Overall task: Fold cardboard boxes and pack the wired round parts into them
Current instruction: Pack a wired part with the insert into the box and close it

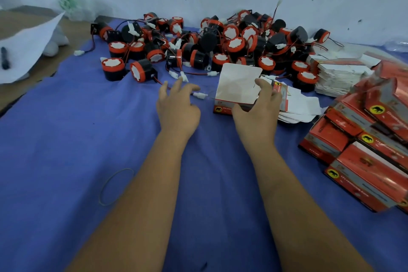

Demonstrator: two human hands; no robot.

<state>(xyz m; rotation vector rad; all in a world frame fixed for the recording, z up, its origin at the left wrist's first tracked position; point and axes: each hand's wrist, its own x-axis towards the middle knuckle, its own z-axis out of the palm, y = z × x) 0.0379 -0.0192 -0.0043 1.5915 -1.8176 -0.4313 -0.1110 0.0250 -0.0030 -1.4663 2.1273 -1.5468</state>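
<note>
- The right hand (257, 104) grips the folded box (237, 90), lid flap standing up, mouth open toward the pile of wired round parts (212, 44).
- The left hand (176, 106) hovers with fingers (178, 83) loosely spread, holding nothing.
- The nearest part (140, 70) lies just beyond and left of those fingers on the blue-covered counter (66, 139); its wire runs rightward toward the box.
- The left hand is the nearer one for the pick.

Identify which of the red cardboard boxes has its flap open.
The box that the right hand grips, just right of the left hand: its white flap stands up. The boxes stacked at far right are closed.
</note>
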